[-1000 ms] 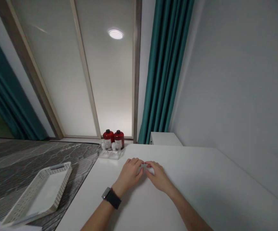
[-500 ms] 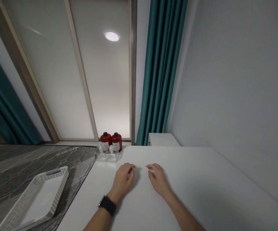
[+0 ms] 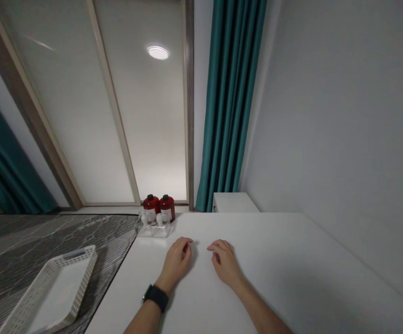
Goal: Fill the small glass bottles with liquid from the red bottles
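My left hand (image 3: pixel 178 256) is over the white table (image 3: pixel 201 301), fingers curved and loosely apart, holding nothing. A dark watch (image 3: pixel 155 297) is on that wrist. To its right, a small gap away, my right hand (image 3: pixel 224 260) is also open with bent fingers and nothing in it. Beyond my left hand, at the table's far left corner, stands a clear tray (image 3: pixel 154 232). Two red bottles with black caps, a left bottle (image 3: pixel 151 205) and a right bottle (image 3: pixel 167 207), stand by it, with white pump heads (image 3: pixel 159 219) in front.
A white perforated basket (image 3: pixel 51 292) lies on the grey patterned surface (image 3: pixel 111 232) left of the table. Behind the table are a white cabinet (image 3: pixel 234 202), a teal curtain (image 3: pixel 225 116) and frosted sliding doors (image 3: pixel 152 130). A grey wall (image 3: pixel 334 116) borders the right side.
My right hand has shifted slightly left and its fingers have curled a little more. My left hand has barely moved. The view has tilted and turned slightly.
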